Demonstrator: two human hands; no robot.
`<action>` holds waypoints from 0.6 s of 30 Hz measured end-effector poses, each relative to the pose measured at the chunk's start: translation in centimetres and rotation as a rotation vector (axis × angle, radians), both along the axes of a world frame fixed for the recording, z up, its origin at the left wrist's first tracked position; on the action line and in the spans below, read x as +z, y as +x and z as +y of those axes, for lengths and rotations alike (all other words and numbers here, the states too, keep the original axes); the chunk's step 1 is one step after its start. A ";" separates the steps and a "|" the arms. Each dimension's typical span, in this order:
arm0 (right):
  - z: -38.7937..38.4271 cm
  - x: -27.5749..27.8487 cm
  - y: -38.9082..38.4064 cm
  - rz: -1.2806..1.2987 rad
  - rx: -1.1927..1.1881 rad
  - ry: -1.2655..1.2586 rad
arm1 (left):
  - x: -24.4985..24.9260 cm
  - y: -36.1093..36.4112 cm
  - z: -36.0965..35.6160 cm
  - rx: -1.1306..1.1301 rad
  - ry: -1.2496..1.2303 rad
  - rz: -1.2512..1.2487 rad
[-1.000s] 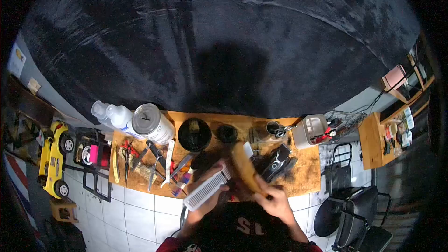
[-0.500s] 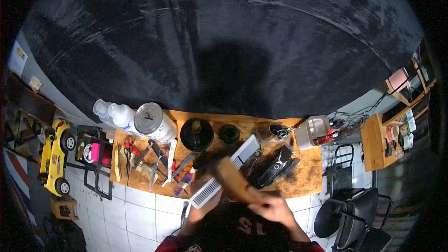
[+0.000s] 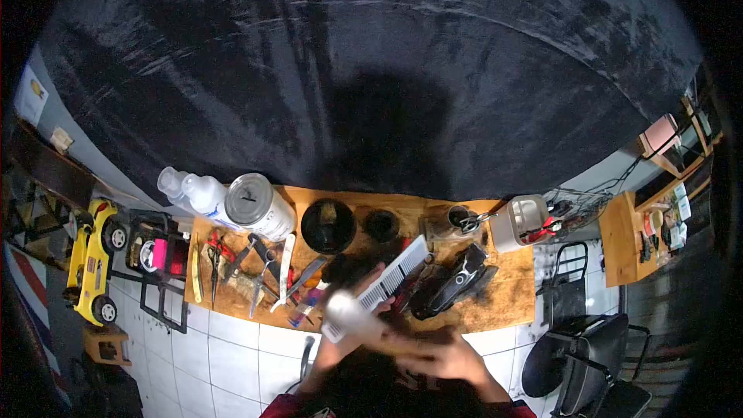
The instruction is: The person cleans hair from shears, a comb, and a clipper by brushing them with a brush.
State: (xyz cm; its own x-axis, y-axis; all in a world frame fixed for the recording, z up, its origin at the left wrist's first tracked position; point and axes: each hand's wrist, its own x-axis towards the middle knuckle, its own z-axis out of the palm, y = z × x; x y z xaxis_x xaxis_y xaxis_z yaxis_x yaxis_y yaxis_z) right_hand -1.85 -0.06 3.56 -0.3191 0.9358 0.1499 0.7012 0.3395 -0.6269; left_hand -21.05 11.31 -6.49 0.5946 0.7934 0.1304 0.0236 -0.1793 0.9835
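Observation:
A white comb (image 3: 396, 272) slants up to the right over the front of the wooden table, held in my left hand (image 3: 337, 350), whose fingers wrap its middle. My right hand (image 3: 449, 358) is closed on the wooden handle of a brush (image 3: 350, 313). The brush is smeared by motion; its pale end crosses in front of the comb's lower part and partly hides my left hand. Just right of the comb lies a black hair clipper (image 3: 457, 282).
On the wooden table (image 3: 507, 294) are scissors (image 3: 267, 267), a straight razor (image 3: 285, 263), a black bowl (image 3: 328, 226), a large white can (image 3: 259, 207) and a metal container (image 3: 520, 220). A yellow toy car (image 3: 94, 263) is at left; a black chair (image 3: 584, 360) stands right.
The brush has swung left and down, its pale end now facing me over the comb's lower part. The comb has shifted slightly, turning its toothed side more into view.

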 end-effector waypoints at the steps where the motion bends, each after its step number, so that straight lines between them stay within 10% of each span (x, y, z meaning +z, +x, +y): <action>1: -0.2 -1.4 0.5 0.078 -0.103 -0.099 | 1.6 -0.2 0.0 0.070 0.187 0.059; 2: -0.6 -3.4 1.4 0.206 -0.254 -0.184 | 3.2 -0.4 0.1 0.160 0.368 0.127; 3: -0.5 -4.3 1.8 0.307 -0.406 -0.217 | 3.5 1.5 -0.3 0.205 -0.081 -0.388; 5: -0.2 -5.1 2.5 0.381 -0.616 -0.106 | 4.3 1.1 0.0 0.168 -0.172 -0.395; 8: 1.5 -1.5 1.4 0.505 -0.826 0.115 | 4.6 0.2 0.8 0.143 0.309 0.048; 15: 0.3 0.7 -1.3 0.173 -0.036 0.140 | 5.9 1.4 0.3 0.030 -0.941 -0.674; 18: -0.3 -1.4 0.2 0.179 -0.234 -0.082 | 4.0 0.3 -0.9 -0.010 -0.671 -0.723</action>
State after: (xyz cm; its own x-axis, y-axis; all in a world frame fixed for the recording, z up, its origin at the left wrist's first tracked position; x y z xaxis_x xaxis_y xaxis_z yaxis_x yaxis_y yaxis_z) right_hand -1.61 -0.41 2.19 -0.0683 0.9921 0.1054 0.6304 0.1248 -0.7662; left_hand -20.74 10.39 -2.50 0.5562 0.8310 -0.0102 -0.6218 0.4242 0.6583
